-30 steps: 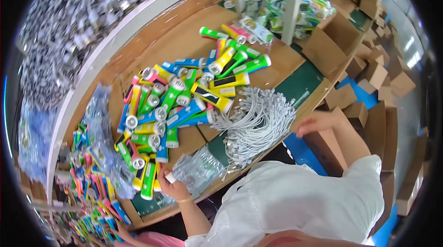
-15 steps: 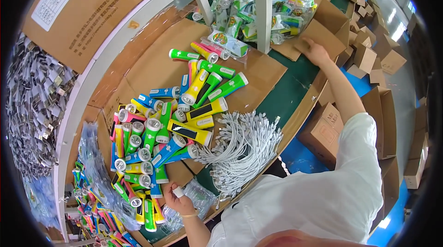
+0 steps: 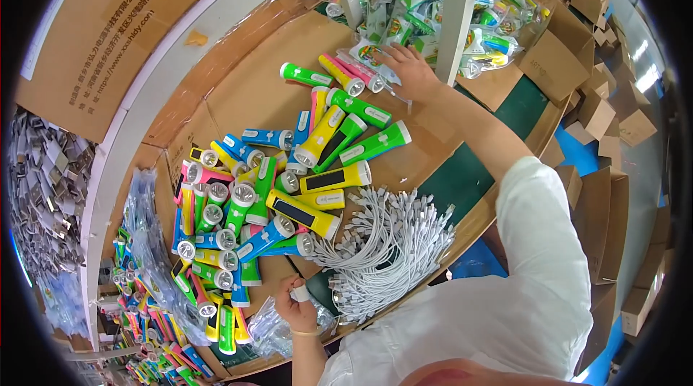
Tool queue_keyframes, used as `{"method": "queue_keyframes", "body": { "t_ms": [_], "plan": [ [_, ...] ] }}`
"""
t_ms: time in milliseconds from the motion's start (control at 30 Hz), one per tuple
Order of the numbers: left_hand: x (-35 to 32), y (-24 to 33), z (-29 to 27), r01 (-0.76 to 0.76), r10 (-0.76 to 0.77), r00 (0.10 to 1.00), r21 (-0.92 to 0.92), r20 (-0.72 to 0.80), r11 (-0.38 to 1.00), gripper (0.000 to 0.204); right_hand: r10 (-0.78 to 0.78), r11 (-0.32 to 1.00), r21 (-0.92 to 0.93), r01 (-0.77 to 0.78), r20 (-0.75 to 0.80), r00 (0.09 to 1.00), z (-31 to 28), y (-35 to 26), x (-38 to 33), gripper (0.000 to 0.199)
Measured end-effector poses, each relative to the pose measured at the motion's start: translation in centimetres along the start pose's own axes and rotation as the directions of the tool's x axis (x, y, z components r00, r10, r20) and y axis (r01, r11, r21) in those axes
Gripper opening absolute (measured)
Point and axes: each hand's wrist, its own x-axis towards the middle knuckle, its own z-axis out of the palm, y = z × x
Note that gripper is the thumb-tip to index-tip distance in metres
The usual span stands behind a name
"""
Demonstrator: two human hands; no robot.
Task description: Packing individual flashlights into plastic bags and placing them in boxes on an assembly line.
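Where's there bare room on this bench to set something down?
There's bare cardboard between the flashlights and white rail, and more between the right hand and the cables. Green tabletop shows between the cables and open box. It's crowded across the flashlights and cables, and around the clear bags by the left hand.

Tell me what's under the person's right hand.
A clear plastic packet pokes out from under the right hand, over brown cardboard. The packet's middle and whatever else lies beneath the hand are covered and cannot be seen.
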Motion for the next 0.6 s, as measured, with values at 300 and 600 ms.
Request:
{"method": "queue_keyframes", "body": {
  "t_ms": [300,600],
  "plan": [
    [-1.3,-0.5,-1.4,0.044,-0.045,0.999,0.155,0.009,0.987,0.008,0.451,0.847,-0.439,-0.299,0.298,0.841,4.2,2.4,8.4,0.086],
    [-2.1,-1.2,-5.4,0.092,-0.076,0.994,0.214,-0.082,0.973,0.011,0.569,0.734,-0.521,-0.435,0.122,0.813,6.2,7.9,10.6,0.055]
  ]
}}
